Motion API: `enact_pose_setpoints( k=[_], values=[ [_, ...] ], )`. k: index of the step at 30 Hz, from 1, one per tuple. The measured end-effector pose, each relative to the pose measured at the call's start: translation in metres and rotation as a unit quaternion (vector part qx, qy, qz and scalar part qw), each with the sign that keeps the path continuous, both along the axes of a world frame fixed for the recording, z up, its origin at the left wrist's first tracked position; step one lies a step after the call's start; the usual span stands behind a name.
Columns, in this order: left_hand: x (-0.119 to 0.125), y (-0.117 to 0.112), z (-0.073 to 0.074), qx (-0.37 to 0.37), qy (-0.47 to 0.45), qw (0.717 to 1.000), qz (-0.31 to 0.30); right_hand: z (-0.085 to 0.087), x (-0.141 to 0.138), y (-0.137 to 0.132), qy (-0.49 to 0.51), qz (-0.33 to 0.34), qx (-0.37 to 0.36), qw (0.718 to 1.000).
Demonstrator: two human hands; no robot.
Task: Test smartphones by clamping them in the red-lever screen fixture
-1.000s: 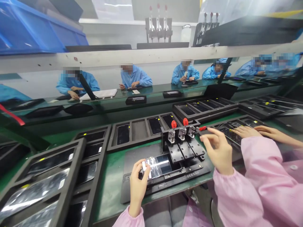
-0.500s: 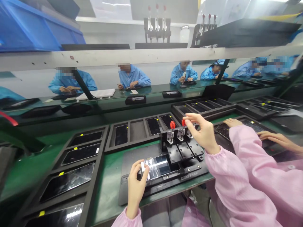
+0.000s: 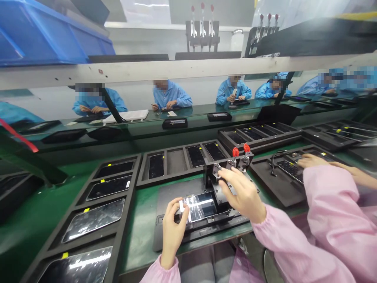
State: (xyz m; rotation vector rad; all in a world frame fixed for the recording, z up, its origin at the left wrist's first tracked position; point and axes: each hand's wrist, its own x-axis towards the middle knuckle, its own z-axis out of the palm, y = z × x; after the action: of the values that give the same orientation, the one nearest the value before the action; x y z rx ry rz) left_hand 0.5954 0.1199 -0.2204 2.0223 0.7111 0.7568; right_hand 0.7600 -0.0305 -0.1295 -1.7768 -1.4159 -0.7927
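In front of me a phone screen (image 3: pixel 203 207) with clear film and a white strip lies on a black clamping fixture (image 3: pixel 169 192). My left hand (image 3: pixel 174 226) grips the screen's near-left end between thumb and fingers. My right hand (image 3: pixel 243 192) reaches over the fixture's leftmost toggle clamp (image 3: pixel 217 171). Its fingers bend down around that clamp's lever, whose red knob they hide. Beside it, two more clamps stand with their red knobs (image 3: pixel 246 147) up. The screen's right end runs up to the black clamp plates, partly covered by my right hand.
Foam trays (image 3: pixel 137 173) with phone screens, several with yellow tabs, stand left and behind the fixture. At right, a co-worker's hand (image 3: pixel 312 160) works at another tray (image 3: pixel 272 182). A white shelf beam (image 3: pixel 165 70) crosses ahead; people in blue sit beyond it.
My right hand has come down and left from the raised knobs, and the leftmost clamp lever has swung down. My left hand still holds the screen. The view has shifted slightly.
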Motion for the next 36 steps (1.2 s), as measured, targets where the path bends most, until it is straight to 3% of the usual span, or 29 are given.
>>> enact_pose_setpoints(
  k=[3,6,9,12,15,18,20,22,24,25,27,29,30,33,36],
  values=[
    [-0.001,0.000,0.000,0.022,0.007,1.000,0.006,-0.036,-0.018,-0.015,0.011,-0.063,-0.054,0.996],
    [-0.003,0.001,-0.001,0.038,0.013,0.999,0.009,-0.062,-0.023,-0.022,0.007,-0.070,-0.121,0.990],
    [-0.004,0.002,-0.002,0.043,0.020,0.999,0.013,-0.063,-0.022,-0.027,-0.019,-0.058,-0.037,0.997],
    [-0.002,0.002,0.000,0.045,0.021,0.999,0.015,-0.031,-0.017,-0.027,-0.001,-0.020,0.101,0.995],
    [0.001,0.001,0.002,0.046,0.014,0.999,0.007,0.019,-0.002,-0.008,0.067,0.034,0.123,0.990],
    [0.003,-0.001,0.003,0.048,0.010,0.999,0.002,0.063,0.024,0.026,0.220,0.086,0.047,0.971],
    [0.003,-0.001,0.004,0.046,0.009,0.999,0.001,0.080,0.041,0.046,0.333,0.145,-0.056,0.930],
    [0.002,-0.001,0.004,0.044,0.009,0.999,0.000,0.085,0.049,0.055,0.419,0.193,-0.138,0.876],
    [0.001,-0.001,0.005,0.043,0.007,0.999,-0.002,0.079,0.047,0.052,0.454,0.226,-0.174,0.844],
    [0.000,0.000,0.005,0.043,0.006,0.999,-0.002,0.071,0.042,0.047,0.444,0.232,-0.180,0.846],
    [0.000,0.000,0.004,0.045,0.006,0.999,-0.001,0.049,0.028,0.032,0.358,0.226,-0.179,0.888],
    [-0.001,0.001,0.003,0.047,0.006,0.999,0.001,0.022,0.015,0.018,0.199,0.188,-0.179,0.945],
    [-0.001,0.001,0.003,0.049,0.007,0.999,0.002,0.009,0.010,0.013,0.125,0.166,-0.184,0.961],
    [-0.001,0.002,0.002,0.055,0.009,0.998,0.005,-0.024,0.005,0.010,-0.006,0.115,-0.228,0.967],
    [-0.002,0.002,0.002,0.061,0.012,0.998,0.008,-0.039,0.008,0.016,-0.056,0.093,-0.283,0.953]
  ],
)
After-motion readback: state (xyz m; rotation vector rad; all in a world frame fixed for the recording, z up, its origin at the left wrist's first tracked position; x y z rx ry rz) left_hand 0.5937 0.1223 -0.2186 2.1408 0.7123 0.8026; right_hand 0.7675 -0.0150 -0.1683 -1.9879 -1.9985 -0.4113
